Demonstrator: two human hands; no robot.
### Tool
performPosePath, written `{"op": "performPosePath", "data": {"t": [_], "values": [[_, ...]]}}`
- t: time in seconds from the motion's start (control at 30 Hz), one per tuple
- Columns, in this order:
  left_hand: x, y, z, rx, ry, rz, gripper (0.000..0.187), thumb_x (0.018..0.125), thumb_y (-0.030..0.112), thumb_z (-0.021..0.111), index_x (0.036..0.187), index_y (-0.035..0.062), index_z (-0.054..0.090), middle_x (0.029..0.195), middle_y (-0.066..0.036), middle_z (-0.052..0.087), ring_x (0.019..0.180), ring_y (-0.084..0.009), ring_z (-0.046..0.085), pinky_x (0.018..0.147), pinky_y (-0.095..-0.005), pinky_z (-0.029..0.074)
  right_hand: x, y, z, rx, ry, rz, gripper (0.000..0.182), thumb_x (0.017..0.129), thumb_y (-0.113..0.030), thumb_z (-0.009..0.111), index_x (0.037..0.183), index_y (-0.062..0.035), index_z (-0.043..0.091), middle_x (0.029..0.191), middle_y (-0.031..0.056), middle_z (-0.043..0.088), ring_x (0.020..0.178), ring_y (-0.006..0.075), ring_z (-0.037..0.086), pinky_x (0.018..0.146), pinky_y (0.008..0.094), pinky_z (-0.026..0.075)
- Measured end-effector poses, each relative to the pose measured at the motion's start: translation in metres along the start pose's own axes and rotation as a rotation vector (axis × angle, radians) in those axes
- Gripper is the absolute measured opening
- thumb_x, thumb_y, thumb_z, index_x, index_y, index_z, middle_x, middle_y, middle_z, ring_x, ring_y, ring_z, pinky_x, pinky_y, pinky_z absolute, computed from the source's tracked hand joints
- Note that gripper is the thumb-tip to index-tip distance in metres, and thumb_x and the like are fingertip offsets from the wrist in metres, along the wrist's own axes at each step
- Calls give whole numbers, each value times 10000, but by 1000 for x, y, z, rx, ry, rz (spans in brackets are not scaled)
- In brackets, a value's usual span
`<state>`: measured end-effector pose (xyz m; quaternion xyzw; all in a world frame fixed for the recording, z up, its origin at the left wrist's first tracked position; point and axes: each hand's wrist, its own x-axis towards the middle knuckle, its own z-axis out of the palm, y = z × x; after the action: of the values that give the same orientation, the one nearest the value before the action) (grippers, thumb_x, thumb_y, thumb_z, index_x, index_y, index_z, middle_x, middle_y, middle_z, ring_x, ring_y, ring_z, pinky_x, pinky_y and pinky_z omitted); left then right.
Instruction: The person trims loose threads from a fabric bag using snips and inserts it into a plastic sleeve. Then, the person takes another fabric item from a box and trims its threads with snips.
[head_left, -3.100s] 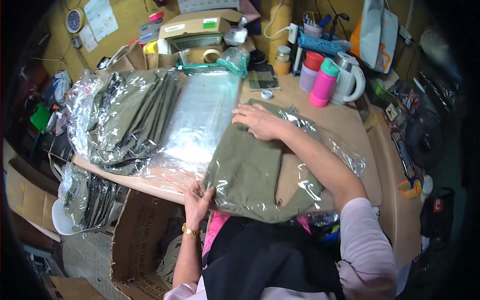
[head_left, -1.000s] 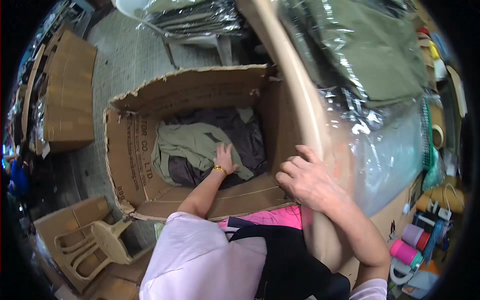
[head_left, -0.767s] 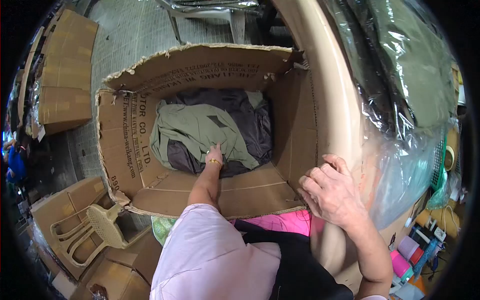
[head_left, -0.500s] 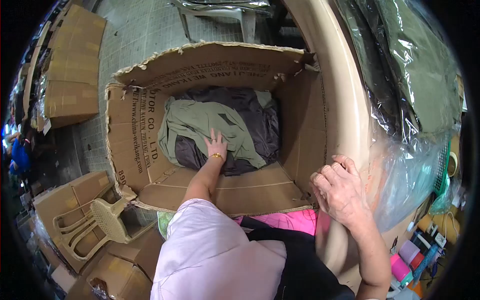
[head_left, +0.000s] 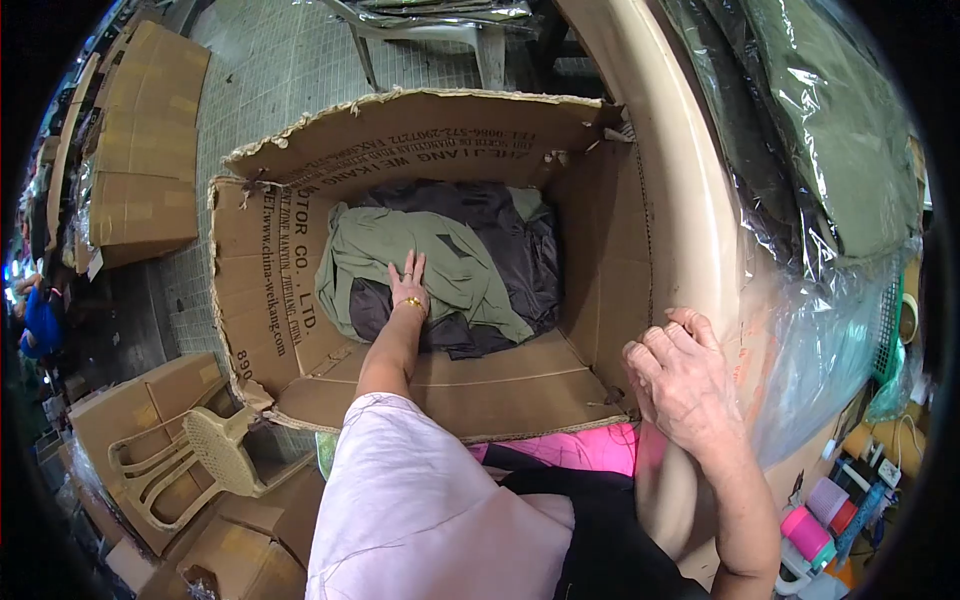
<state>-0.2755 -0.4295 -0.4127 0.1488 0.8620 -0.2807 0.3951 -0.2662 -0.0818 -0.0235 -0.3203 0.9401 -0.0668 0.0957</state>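
Observation:
An open cardboard box [head_left: 605, 260] with printed lettering on its inner walls stands in front of me. Folded green cloth [head_left: 460, 275] lies inside it, over and beside dark, slightly shiny cloth [head_left: 530, 240]. Reaching down into the box, my left hand [head_left: 409, 287] lies open on the green cloth, fingers spread, a gold band at the wrist. My right hand [head_left: 682, 385] is at the beige table edge [head_left: 700, 240] to the right of the box. Its fingers are curled in, and the palm side is hidden, so anything inside them cannot be seen.
Plastic-wrapped green and dark bundles [head_left: 840, 130] lie on the right, above clear plastic sheeting [head_left: 825, 350]. Thread spools [head_left: 808, 535] stand at lower right. A beige plastic chair [head_left: 215, 455] and cardboard cartons [head_left: 145, 140] are on the left. Another chair [head_left: 485, 45] stands beyond the box.
My left hand has slid a little to the left over the green cloth, its fingers still spread. The right hand stays curled at the table edge. The view has shifted slightly.

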Motion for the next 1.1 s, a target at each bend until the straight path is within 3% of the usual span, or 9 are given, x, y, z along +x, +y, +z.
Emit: {"op": "performPosePath", "data": {"t": [0.13,0.27,0.4,0.53,0.67,0.8,0.87,0.97,1.1], "values": [[34,-4,16,-218,-14,78,413,950,259,503,1337,172,618,1590,-86,316,1493,-289,230,1131,-706,40,0,2,1,19,21,-3,137,721,-103,668,844,-77,614,806,66,559,879,232,601,1009,416,438],[20,-8,-48,-551,164,426,286,779,268,654,954,66,754,945,-127,742,879,-341,697,892,-449,514,-1,3,-3,24,-21,-6,262,741,-143,708,979,-71,626,912,74,601,943,238,602,1026,408,421],[-145,-41,-222,-1241,-21,1021,129,827,127,729,808,-1,725,800,-47,718,730,-118,657,659,-286,516,6,-15,-16,145,60,77,898,669,-348,833,1399,-12,432,1379,190,488,1247,303,493,1084,427,354],[-253,-85,-307,-1612,58,1336,364,780,37,780,1127,33,667,859,43,613,810,-59,565,730,-234,462,8,-35,-10,289,-101,286,478,765,-274,784,1122,-14,601,989,210,684,967,366,657,880,456,484],[-250,-95,-327,-560,656,1162,486,661,241,850,1105,123,691,1004,-82,597,969,-242,571,866,-387,439,-31,-53,-67,588,191,336,286,905,-304,656,1021,-43,667,807,238,652,815,390,654,752,467,514],[-242,-108,-357,-514,1077,1079,302,756,212,814,982,79,664,1181,-24,611,1114,-193,557,951,-403,432,-112,-15,-96,276,477,355,196,918,-102,608,1091,-42,677,868,160,700,790,332,674,780,381,517],[-257,-113,-390,-1069,486,1231,233,817,123,779,974,41,628,1015,15,636,966,-82,562,863,-293,465,-149,-16,-112,374,445,614,171,925,-85,604,1065,-17,676,886,63,721,783,206,667,776,336,516],[-303,-101,-430,-1094,294,1342,229,882,164,742,1012,3,643,916,44,639,878,-49,549,797,-238,465,-194,-11,-125,936,471,752,227,936,-174,633,996,39,679,845,-13,665,795,53,554,728,265,478],[-338,-79,-487,-642,351,1252,375,918,260,710,1150,-30,661,977,17,680,879,-55,571,811,-240,481,-258,-7,-158,739,224,784,299,927,-249,670,1007,39,661,860,-11,657,807,86,556,746,285,482]]}}
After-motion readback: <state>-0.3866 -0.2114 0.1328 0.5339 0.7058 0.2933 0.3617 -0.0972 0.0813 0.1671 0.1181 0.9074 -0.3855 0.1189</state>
